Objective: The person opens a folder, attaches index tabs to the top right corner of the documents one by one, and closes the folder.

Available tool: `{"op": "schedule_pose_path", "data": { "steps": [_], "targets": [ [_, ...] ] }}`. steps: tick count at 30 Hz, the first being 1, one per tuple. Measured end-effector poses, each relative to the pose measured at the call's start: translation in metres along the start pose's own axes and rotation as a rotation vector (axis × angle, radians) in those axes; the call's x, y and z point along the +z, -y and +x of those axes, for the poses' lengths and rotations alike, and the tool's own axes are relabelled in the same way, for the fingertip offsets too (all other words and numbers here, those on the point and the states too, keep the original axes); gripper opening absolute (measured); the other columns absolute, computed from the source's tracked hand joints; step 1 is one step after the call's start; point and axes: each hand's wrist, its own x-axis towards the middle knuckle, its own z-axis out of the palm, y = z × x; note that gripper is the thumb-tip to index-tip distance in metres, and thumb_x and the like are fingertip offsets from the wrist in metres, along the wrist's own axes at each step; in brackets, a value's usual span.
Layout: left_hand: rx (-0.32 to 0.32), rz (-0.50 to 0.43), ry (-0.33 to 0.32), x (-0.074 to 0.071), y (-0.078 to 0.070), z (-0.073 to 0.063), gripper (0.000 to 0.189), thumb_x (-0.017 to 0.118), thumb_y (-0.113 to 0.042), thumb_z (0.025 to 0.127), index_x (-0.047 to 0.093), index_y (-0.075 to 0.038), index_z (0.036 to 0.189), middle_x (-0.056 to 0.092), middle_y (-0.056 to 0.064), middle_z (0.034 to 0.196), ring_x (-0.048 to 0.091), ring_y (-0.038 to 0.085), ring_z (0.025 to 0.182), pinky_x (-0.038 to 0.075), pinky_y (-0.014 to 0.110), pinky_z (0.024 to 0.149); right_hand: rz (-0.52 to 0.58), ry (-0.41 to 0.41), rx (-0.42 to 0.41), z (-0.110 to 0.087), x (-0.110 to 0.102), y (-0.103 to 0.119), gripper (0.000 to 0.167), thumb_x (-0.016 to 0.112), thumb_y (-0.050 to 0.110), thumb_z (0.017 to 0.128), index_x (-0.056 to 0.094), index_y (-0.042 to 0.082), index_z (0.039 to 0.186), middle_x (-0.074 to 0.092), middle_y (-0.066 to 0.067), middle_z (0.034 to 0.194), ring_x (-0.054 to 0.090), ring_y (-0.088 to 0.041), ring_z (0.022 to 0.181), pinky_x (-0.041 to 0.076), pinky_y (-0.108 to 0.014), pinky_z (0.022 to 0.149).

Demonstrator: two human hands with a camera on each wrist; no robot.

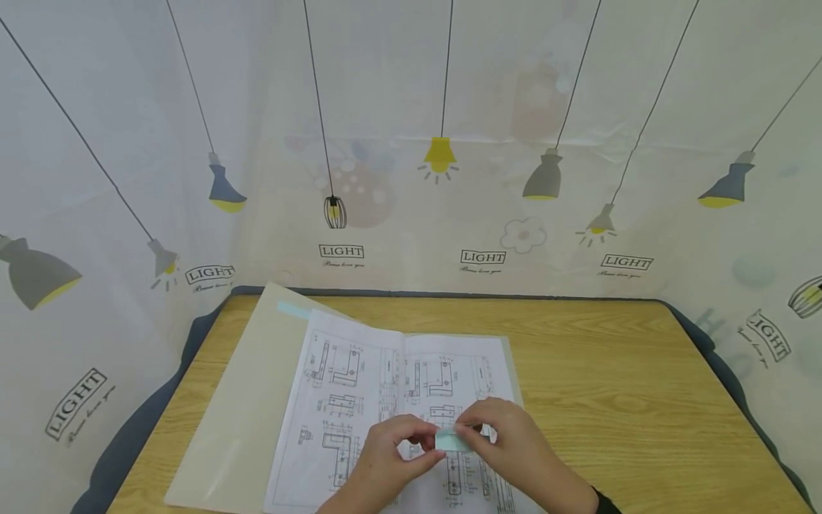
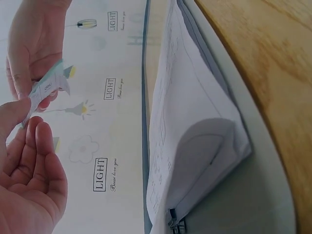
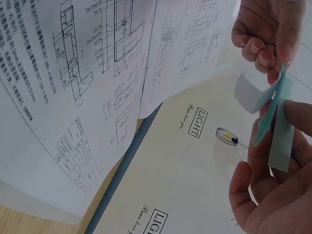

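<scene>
Between both hands is a small pad of pale teal sticky notes [image 1: 452, 440], held over the open drawings. Thumb and fingers of the left hand [image 1: 392, 450] pinch its left end. The right hand [image 1: 504, 432] pinches at the other end. In the right wrist view, the right hand [image 3: 278, 195] has its thumb on a pale green sticky note [image 3: 280, 151], beside the pad's teal edge [image 3: 267, 122] and a curled white flap [image 3: 251, 92]. Printing shows on the pad's white face [image 2: 46, 90] in the left wrist view.
Under the hands lies an open booklet of technical drawings [image 1: 359, 350] in a pale folder [image 1: 237, 400] on the wooden table [image 1: 597, 371]. A dark clip [image 2: 176, 222] shows at the pages' fold. A curtain [image 1: 411, 264] printed with lamps surrounds the table's back and sides.
</scene>
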Motion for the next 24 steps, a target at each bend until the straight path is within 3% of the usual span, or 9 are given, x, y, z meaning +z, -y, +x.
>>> {"op": "schedule_pose_path", "data": {
  "steps": [4, 8, 11, 14, 19, 24],
  "targets": [
    [-0.013, -0.001, 0.013, 0.0, 0.002, 0.0, 0.021, 0.073, -0.038, 0.08, 0.07, -0.022, 0.095, 0.066, -0.012, 0.081, 0.06, 0.002, 0.076, 0.053, 0.028, 0.074, -0.007, -0.03, 0.026, -0.001, -0.002, 0.0, 0.006, 0.067, 0.025, 0.088, 0.07, 0.021, 0.084, 0.066, 0.016, 0.083, 0.058, 0.001, 0.077, 0.051, -0.023, 0.068],
    [-0.045, -0.015, 0.066, 0.0, 0.003, -0.002, 0.018, 0.074, -0.031, 0.081, 0.07, -0.023, 0.097, 0.064, -0.013, 0.081, 0.059, 0.001, 0.077, 0.053, 0.029, 0.076, -0.014, -0.064, 0.093, -0.001, -0.005, -0.003, 0.003, 0.067, 0.023, 0.088, 0.069, 0.023, 0.09, 0.066, 0.02, 0.084, 0.06, 0.002, 0.082, 0.052, -0.025, 0.073],
    [-0.017, -0.019, 0.156, 0.002, 0.004, -0.005, 0.019, 0.074, -0.025, 0.081, 0.07, -0.018, 0.099, 0.064, -0.011, 0.081, 0.057, -0.001, 0.077, 0.052, 0.027, 0.075, 0.011, -0.087, 0.113, 0.001, -0.01, -0.007, 0.011, 0.067, 0.016, 0.088, 0.07, 0.024, 0.095, 0.066, 0.02, 0.086, 0.06, 0.003, 0.082, 0.052, -0.025, 0.073],
    [0.011, -0.035, 0.291, 0.005, 0.003, -0.01, 0.021, 0.073, -0.024, 0.083, 0.07, -0.012, 0.1, 0.064, -0.01, 0.082, 0.056, -0.003, 0.075, 0.051, 0.022, 0.073, 0.014, -0.123, 0.07, 0.003, -0.015, -0.012, 0.02, 0.068, 0.007, 0.085, 0.072, 0.023, 0.097, 0.066, 0.017, 0.09, 0.059, 0.001, 0.081, 0.051, -0.023, 0.069],
    [-0.107, -0.091, 0.485, 0.013, -0.001, -0.017, 0.026, 0.069, -0.026, 0.084, 0.071, -0.005, 0.1, 0.062, -0.013, 0.08, 0.053, -0.007, 0.073, 0.048, 0.016, 0.066, -0.027, -0.164, 0.06, 0.004, -0.021, -0.017, 0.024, 0.071, 0.001, 0.081, 0.075, 0.02, 0.096, 0.065, 0.014, 0.094, 0.056, 0.0, 0.081, 0.048, -0.021, 0.065],
    [-0.282, -0.069, 0.538, 0.026, -0.004, -0.023, 0.02, 0.067, -0.025, 0.084, 0.072, -0.006, 0.091, 0.061, -0.014, 0.073, 0.053, -0.005, 0.069, 0.046, 0.017, 0.064, -0.049, -0.149, 0.089, 0.004, -0.021, -0.019, 0.022, 0.072, 0.004, 0.081, 0.075, 0.02, 0.096, 0.064, 0.015, 0.095, 0.055, 0.0, 0.08, 0.048, -0.022, 0.068]
  ]
}}
